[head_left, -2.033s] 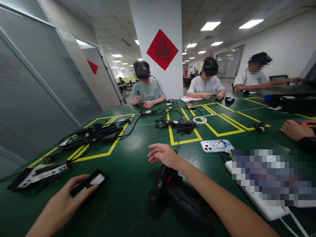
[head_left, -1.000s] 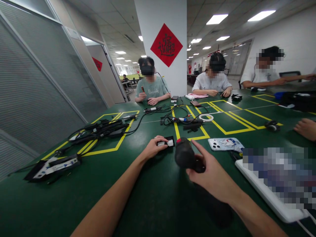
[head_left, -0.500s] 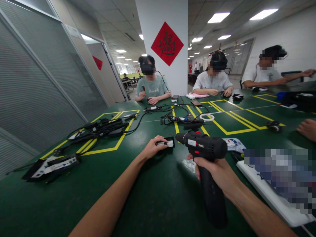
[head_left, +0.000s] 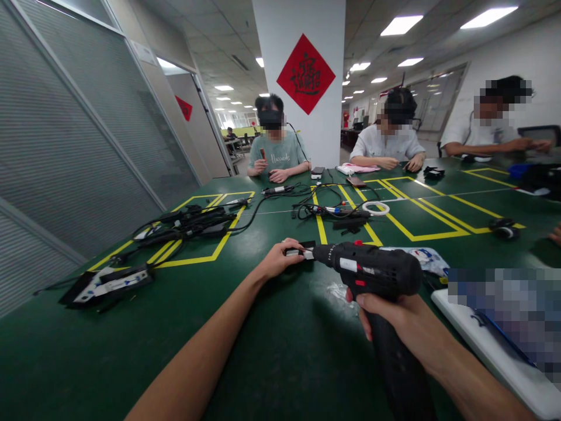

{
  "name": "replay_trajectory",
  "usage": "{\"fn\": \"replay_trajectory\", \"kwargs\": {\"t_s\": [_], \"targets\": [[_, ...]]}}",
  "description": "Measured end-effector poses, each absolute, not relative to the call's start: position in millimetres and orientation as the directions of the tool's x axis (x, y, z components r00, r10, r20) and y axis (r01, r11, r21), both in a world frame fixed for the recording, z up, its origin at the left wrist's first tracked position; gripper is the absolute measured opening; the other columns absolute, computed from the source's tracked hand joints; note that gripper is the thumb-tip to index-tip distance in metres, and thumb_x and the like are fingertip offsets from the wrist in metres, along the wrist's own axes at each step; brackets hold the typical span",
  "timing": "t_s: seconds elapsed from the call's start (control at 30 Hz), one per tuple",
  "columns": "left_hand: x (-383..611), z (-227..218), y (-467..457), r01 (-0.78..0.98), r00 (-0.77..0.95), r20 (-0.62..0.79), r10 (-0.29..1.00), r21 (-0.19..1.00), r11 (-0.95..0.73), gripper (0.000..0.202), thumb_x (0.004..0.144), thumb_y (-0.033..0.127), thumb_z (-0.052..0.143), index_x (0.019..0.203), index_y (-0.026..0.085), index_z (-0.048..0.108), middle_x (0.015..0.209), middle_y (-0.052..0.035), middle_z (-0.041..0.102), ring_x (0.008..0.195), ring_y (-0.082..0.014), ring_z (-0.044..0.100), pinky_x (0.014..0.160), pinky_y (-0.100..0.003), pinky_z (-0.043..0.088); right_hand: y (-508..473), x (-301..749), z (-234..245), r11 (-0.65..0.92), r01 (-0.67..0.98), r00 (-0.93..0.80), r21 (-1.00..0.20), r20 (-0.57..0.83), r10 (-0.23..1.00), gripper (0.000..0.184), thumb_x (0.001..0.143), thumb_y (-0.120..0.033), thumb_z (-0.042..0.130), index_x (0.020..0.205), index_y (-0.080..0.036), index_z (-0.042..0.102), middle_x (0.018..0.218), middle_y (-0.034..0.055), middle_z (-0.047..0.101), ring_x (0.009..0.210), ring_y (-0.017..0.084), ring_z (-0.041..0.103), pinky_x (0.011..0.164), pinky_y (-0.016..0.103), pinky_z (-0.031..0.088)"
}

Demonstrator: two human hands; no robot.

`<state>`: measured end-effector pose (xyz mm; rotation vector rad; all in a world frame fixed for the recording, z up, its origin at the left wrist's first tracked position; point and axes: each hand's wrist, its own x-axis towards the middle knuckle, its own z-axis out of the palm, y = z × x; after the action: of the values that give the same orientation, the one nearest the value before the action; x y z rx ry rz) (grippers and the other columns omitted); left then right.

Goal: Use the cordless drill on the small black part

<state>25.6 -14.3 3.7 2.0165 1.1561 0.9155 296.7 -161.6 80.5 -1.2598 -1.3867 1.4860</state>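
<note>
My right hand [head_left: 385,310] is wrapped round the handle of a black cordless drill [head_left: 377,269] with red accents. Its chuck points left, and the front end overlaps the right end of a small black-and-white part [head_left: 309,254]; whether they touch is unclear. My left hand [head_left: 284,257] pinches that part from the left, fingers over its top, down at the green table [head_left: 263,356]. The fingers and the drill nose cover much of the part. Under the drill lies a clear crumpled plastic piece [head_left: 339,290].
Black cables [head_left: 193,219] lie in a tangle at left, near a black-and-white housing [head_left: 109,285]. More cables and a white ring [head_left: 376,209] lie ahead. At right are a plastic bag [head_left: 421,257] and a white-edged slab [head_left: 482,345]. Several people sit across the table.
The drill has come closer to the part, its nose now overlapping the part's right end. My left hand keeps its hold. The whole view has shifted slightly.
</note>
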Motion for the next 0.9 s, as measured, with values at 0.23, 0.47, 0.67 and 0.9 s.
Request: {"fn": "replay_trajectory", "kwargs": {"t_s": [0.23, 0.47, 0.67, 0.9], "targets": [[21.7, 2.3, -11.4, 0.463, 0.343, 0.263, 0.902, 0.788, -0.406, 0.026, 0.071, 0.034, 0.064, 0.094, 0.021, 0.066, 0.107, -0.0044, 0.056, 0.101, -0.0198, 0.052, 0.093, -0.033, 0.039, -162.9, 295.6, 81.3, -0.126, 0.14, -0.268, -0.982, -0.16, 0.95, 0.019, 0.079, -0.035, 0.054, 0.08, -0.018, 0.064, 0.052, 0.0, 0.057, 0.049, 0.013, 0.053, 0.05, 0.025, 0.038], [22.6, 4.3, -12.5, 0.472, 0.324, 0.256, 0.911, 0.79, -0.39, 0.027, 0.073, 0.038, 0.061, 0.093, 0.021, 0.067, 0.108, -0.0049, 0.056, 0.104, -0.0208, 0.051, 0.097, -0.035, 0.037, -163.4, 294.5, 79.7, -0.142, 0.14, -0.267, -0.98, -0.175, 0.948, 0.019, 0.079, -0.034, 0.053, 0.079, -0.018, 0.064, 0.053, 0.0005, 0.057, 0.05, 0.013, 0.054, 0.051, 0.025, 0.04], [22.6, 2.6, -10.9, 0.475, 0.323, 0.242, 0.915, 0.795, -0.378, 0.027, 0.074, 0.038, 0.061, 0.094, 0.02, 0.067, 0.11, -0.0054, 0.055, 0.106, -0.0208, 0.051, 0.097, -0.035, 0.036, -162.0, 292.6, 82.5, -0.179, 0.118, -0.275, -0.977, -0.206, 0.939, 0.018, 0.079, -0.032, 0.053, 0.08, -0.016, 0.061, 0.052, -0.0009, 0.056, 0.049, 0.012, 0.052, 0.05, 0.023, 0.039], [22.6, 3.9, -10.0, 0.48, 0.331, 0.231, 0.915, 0.793, -0.374, 0.028, 0.074, 0.04, 0.061, 0.094, 0.021, 0.068, 0.11, -0.0051, 0.056, 0.109, -0.0211, 0.049, 0.098, -0.034, 0.035, -162.0, 292.1, 81.7, -0.159, 0.126, -0.299, -0.979, -0.19, 0.935, 0.018, 0.082, -0.031, 0.051, 0.084, -0.016, 0.059, 0.053, -0.0024, 0.055, 0.052, 0.011, 0.052, 0.054, 0.023, 0.041]]}}
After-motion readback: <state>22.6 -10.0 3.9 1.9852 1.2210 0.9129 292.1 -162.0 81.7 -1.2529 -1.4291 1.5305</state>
